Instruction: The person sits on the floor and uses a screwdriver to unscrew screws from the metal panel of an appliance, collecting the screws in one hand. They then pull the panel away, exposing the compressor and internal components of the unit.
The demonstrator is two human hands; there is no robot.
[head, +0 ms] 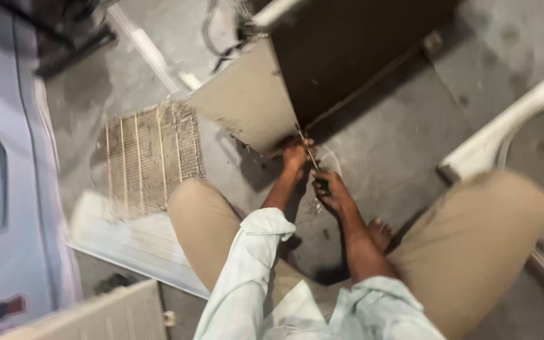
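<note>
The right hand is gripping a screwdriver by its green handle, its thin metal shaft angling up to the lower corner of a tilted grey-brown panel. The left hand is pressing curled against that same corner. The panel is leaning on a dark cabinet over the concrete floor; a dusty mesh filter is lying nearby.

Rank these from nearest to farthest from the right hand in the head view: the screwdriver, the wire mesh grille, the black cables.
1. Screwdriver: gripped in the right hand, shaft pointing up toward the cabinet corner.
2. Wire mesh grille: flat on the floor, off to the left.
3. Black cables: at the top, behind the cabinet.
</note>
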